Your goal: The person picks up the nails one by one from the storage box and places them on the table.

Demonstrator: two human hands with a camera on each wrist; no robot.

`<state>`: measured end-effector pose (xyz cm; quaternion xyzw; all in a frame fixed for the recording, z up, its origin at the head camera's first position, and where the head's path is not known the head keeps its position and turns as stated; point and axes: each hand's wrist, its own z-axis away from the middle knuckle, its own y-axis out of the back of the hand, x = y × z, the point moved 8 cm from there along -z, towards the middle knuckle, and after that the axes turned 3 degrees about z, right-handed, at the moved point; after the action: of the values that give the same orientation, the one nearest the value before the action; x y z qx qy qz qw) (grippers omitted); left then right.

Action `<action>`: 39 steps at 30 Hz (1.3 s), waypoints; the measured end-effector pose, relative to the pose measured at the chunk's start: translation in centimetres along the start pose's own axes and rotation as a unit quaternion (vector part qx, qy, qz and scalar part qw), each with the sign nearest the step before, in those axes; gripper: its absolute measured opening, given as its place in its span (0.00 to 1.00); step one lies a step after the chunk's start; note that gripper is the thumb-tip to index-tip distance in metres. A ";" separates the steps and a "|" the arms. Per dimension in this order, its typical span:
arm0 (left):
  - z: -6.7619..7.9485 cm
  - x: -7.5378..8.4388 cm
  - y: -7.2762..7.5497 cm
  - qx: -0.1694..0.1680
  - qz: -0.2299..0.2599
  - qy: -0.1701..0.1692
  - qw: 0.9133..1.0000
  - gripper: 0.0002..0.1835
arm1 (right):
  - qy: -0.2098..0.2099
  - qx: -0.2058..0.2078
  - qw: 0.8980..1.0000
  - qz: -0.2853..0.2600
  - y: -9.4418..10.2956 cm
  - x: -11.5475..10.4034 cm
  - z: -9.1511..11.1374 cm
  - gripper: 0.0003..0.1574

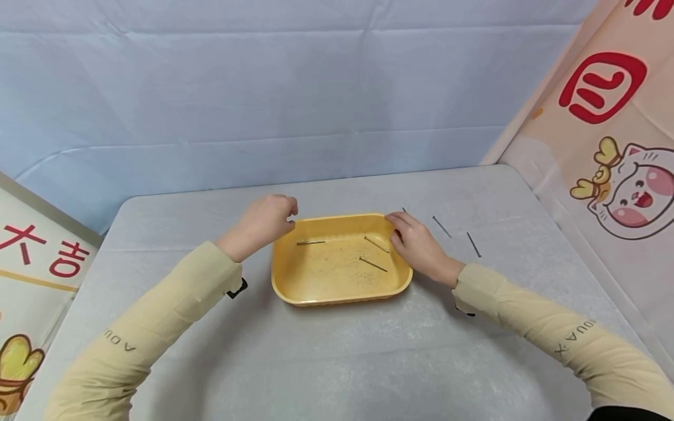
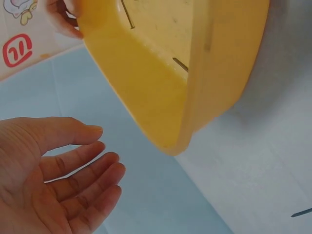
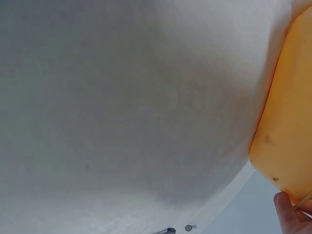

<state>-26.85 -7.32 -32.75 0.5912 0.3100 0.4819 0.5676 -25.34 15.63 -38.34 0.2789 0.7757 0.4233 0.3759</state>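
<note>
A yellow plastic tray with rounded corners sits mid-table, with three nails lying in it: one nail at the left, another nail and a third nail towards the right. My left hand hovers by the tray's far left corner, its fingers loosely bent and holding nothing; the left wrist view shows a gap between this hand and the tray. With my right hand I grip the tray's far right corner. Only part of that hand shows in the right wrist view, against the yellow wall.
Right of the tray, a nail and another nail lie on the grey table; a nail tip shows behind my right hand. Pale blue cloth hangs behind, and printed panels flank the table.
</note>
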 end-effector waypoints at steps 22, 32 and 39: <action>-1.0 2.2 -0.7 -0.037 -0.021 -0.028 0.999 0.12 | 0.001 0.006 1.000 -0.003 0.0 0.0 0.0 0.20; -1.8 3.3 -1.0 -0.044 -0.019 -0.038 0.998 0.13 | -0.001 0.006 1.000 0.000 0.0 0.1 0.1 0.20; -2.1 3.6 -1.3 -0.040 -0.023 -0.047 0.998 0.13 | -0.001 0.002 1.000 -0.002 0.0 0.1 0.1 0.21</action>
<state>-27.25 -3.00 -33.48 0.5826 0.2768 0.4521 0.6160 -25.33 15.71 -38.37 0.2786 0.7769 0.4205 0.3768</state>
